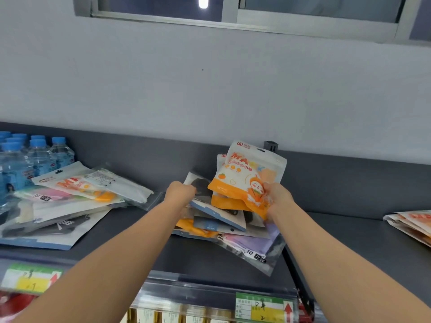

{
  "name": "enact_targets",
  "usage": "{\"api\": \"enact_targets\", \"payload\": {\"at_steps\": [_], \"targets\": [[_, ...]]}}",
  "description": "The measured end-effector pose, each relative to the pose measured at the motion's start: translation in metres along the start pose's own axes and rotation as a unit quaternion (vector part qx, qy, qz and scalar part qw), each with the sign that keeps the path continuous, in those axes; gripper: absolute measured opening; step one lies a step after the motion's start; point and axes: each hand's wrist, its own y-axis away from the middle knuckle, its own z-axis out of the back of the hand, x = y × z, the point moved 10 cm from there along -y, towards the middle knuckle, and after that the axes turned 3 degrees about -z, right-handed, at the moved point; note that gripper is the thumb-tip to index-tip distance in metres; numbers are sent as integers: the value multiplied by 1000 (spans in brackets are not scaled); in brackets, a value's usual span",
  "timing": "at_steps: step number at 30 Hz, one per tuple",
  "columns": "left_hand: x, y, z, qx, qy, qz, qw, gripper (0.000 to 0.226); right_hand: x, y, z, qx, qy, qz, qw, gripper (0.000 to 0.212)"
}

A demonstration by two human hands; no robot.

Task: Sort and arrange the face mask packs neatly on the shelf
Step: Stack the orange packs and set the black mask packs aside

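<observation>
We are reaching both bare arms over the dark grey shelf (163, 257) toward the middle heap (235, 226) of face mask packs, which is lying loosely on the shelf with its packs overlapping at odd angles. Our right grip (277, 197) is pinching two orange-and-white packs (247, 176) near their lower right corners. It is holding them tilted just above the right side of the middle heap, one pack tucked behind the other. Our left grip (180, 192) is sitting at the left edge of the middle heap, its fingers curled tight round the edge of a blue-edged pack (219, 214) that is lying on top of the heap. A purple pack (254, 244) in a clear sleeve is sticking out from under the near right side of the middle heap, toward the shelf's front lip. Well to the left of the middle heap, a left heap (70, 203) of mixed packs is sprawling. Farther left and back from the middle heap, water bottles (39, 157) with blue caps are standing. Well to the right of the middle heap, a right stack (412, 226) of orange packs is resting at the frame's edge. Below the middle heap, price tags (263, 308) are hanging on the shelf front, and behind it a pale wall (210, 89) is rising to a window (233, 12).
</observation>
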Motion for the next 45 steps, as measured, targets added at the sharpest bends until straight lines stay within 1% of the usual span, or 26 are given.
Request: {"api": "enact_targets", "payload": {"at_steps": [1, 4, 6, 10, 13, 15, 16, 19, 21, 23, 25, 27, 29, 32, 34, 35, 36, 37, 38, 39, 40, 42, 43, 45], "targets": [[2, 0, 2, -4, 10, 2, 1000, 25, 1, 0, -1, 3, 10, 4, 1000, 45], [10, -1, 10, -16, 55, 18, 998, 16, -5, 15, -9, 31, 3, -29, 999, 28], [11, 0, 15, -26, 71, 21, 997, 16, -10, 15, -13, 46, -13, -49, 998, 25], [10, -1, 28, -45, 37, 3, 998, 16, -19, 25, -35, 104, -38, -74, 991, 19], [12, 2, 34, -34, 9, -4, 999, 15, -18, 22, -49, 129, -94, -65, 985, 24], [10, 6, 38, -23, -1, -16, 1000, 15, -17, 13, -50, 114, -106, -49, 987, 32], [8, 8, 39, -15, 4, -20, 1000, 15, -13, 9, -48, 104, -114, -37, 987, 33], [-6, 10, 43, 16, 12, -31, 999, 11, -1, 4, -41, 83, -140, -6, 987, 32], [-24, 8, 44, 40, -34, -66, 996, 12, 9, 3, -37, 82, -157, 14, 984, 30], [-41, 2, 43, 50, -156, -114, 980, 24, 14, 4, -33, 77, -169, 25, 982, 27], [-49, 1, 40, 38, -274, -138, 951, 31, 16, 1, -28, 71, -165, 37, 983, 30], [-55, -1, 32, 37, -312, -157, 936, 36, 18, -2, -20, 56, -149, 46, 986, 33], [-66, -1, 18, 29, -341, -201, 918, 39, 20, -6, -15, 54, -151, 50, 986, 31], [-87, 10, -7, 3, -380, -301, 875, 38, 24, -11, -5, 37, -150, 58, 986, 24], [-88, 19, -21, -17, -415, -335, 846, 44, 26, -18, -2, 40, -155, 58, 985, 24], [-85, 24, -28, -29, -459, -341, 820, 43, 26, -22, 0, 40, -154, 57, 986, 25], [-80, 25, -35, -32, -504, -337, 795, 39, 26, -25, 2, 37, -152, 56, 986, 25], [-73, 28, -40, -19, -534, -316, 784, 37, 26, -28, 4, 32, -152, 56, 986, 24], [-64, 29, -45, 11, -548, -283, 787, 43, 26, -31, 5, 30, -152, 54, 987, 24], [-53, 28, -50, 49, -554, -244, 795, 56, 26, -33, 5, 29, -152, 54, 986, 23], [-42, 29, -55, 91, -571, -205, 789, 72, 25, -35, 4, 29, -151, 55, 987, 23], [-20, 32, -64, 173, -615, -144, 756, 103, 23, -38, 3, 22, -146, 52, 988, 21], [-12, 33, -66, 208, -623, -128, 743, 110, 22, -40, 2, 19, -143, 52, 988, 21], [-4, 35, -71, 276, -591, -125, 748, 106, 20, -43, -1, 23, -142, 51, 988, 22]]}}
